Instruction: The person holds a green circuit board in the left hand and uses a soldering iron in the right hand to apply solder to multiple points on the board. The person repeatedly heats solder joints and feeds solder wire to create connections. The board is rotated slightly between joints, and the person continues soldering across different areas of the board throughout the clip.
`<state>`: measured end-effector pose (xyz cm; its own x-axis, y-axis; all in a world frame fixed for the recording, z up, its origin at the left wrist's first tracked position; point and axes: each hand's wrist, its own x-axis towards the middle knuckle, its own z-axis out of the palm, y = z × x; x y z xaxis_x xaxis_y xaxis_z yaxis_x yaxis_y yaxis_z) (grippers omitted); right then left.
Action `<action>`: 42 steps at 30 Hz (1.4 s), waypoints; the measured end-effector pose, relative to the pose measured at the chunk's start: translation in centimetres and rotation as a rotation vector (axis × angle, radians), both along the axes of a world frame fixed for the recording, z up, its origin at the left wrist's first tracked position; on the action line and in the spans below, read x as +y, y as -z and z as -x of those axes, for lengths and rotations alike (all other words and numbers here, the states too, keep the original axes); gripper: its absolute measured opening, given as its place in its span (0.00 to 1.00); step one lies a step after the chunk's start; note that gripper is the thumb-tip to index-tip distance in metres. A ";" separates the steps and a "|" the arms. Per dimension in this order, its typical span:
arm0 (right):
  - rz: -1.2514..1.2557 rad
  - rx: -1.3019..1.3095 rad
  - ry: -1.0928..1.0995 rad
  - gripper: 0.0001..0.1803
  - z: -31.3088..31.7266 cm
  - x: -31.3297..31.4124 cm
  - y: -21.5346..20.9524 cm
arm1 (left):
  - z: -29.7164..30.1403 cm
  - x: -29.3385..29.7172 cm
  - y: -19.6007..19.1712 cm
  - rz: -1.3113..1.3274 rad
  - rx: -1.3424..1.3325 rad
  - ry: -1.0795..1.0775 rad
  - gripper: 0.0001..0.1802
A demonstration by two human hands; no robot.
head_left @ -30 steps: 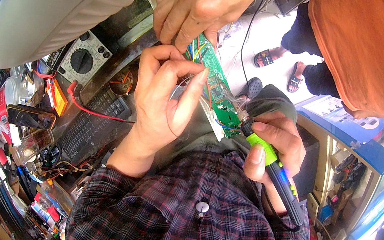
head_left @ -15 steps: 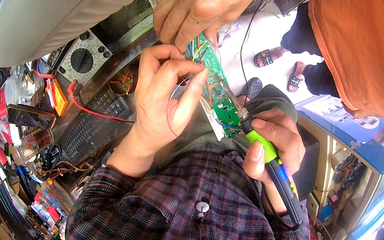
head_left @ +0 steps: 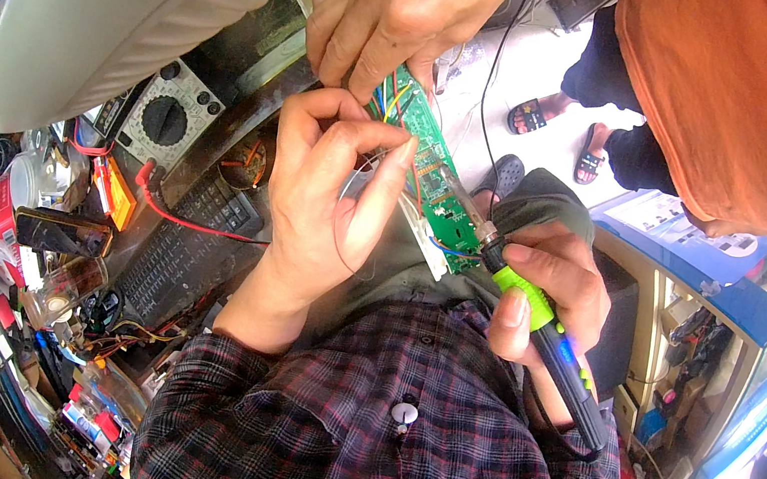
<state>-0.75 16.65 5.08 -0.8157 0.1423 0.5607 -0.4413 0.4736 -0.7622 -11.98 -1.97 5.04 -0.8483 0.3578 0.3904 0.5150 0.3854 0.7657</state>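
A green circuit board with colored wires lies above my lap. My right hand is closed round a black and lime-green soldering iron, its tip over the middle of the board. With thumb and forefinger pinched, my left hand holds thin solder wire, which loops below the palm. The fingertips are beside the board's left edge; whether the solder touches it I cannot tell. Another person's hand grips the far end of the board and hides part of it.
To the left are a multimeter, a dark keyboard, a red cable and a phone amid clutter. A large pale casing fills the upper left. A person in orange stands at right, near a blue-topped counter.
Almost nothing differs. The soldering iron's tip has shifted very slightly over the board; my left hand and the other person's hand stay in place.
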 end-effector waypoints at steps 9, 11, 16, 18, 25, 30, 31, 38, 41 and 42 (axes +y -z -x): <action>-0.002 -0.013 0.012 0.16 0.1 -0.1 -0.2 | 0.0 0.0 0.0 0.011 -0.012 -0.001 0.10; 0.000 -0.018 0.013 0.16 0.1 -0.1 -0.1 | 0.0 0.0 0.1 0.007 -0.013 -0.006 0.10; 0.010 -0.022 0.005 0.16 0.1 0.0 -0.1 | -0.1 0.0 0.1 0.012 -0.020 -0.008 0.10; 0.020 -0.022 0.004 0.16 0.1 -0.1 -0.2 | -0.1 0.0 -0.1 0.012 -0.037 -0.008 0.10; 0.022 -0.031 -0.005 0.16 0.1 0.0 -0.2 | -0.1 0.0 0.0 0.026 -0.010 -0.006 0.10; 0.027 -0.020 -0.005 0.16 0.1 -0.1 -0.1 | -0.1 0.0 0.0 0.049 -0.006 -0.008 0.10; 0.024 -0.022 -0.005 0.16 0.1 -0.1 -0.1 | -0.1 0.0 0.0 0.045 -0.004 -0.007 0.10; 0.011 -0.027 0.002 0.16 0.1 0.0 -0.1 | -0.2 0.1 0.2 0.017 -0.014 -0.010 0.10; 0.010 -0.021 0.005 0.16 0.1 0.0 -0.1 | -0.1 0.1 0.0 0.034 -0.008 -0.006 0.10; 0.010 -0.021 0.006 0.16 0.0 -0.1 -0.1 | -0.1 0.1 -0.1 0.041 -0.004 -0.004 0.10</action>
<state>-0.78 16.59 5.18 -0.8262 0.1528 0.5423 -0.4227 0.4682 -0.7759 -11.84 -1.92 5.09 -0.8514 0.3702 0.3717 0.5100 0.4185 0.7515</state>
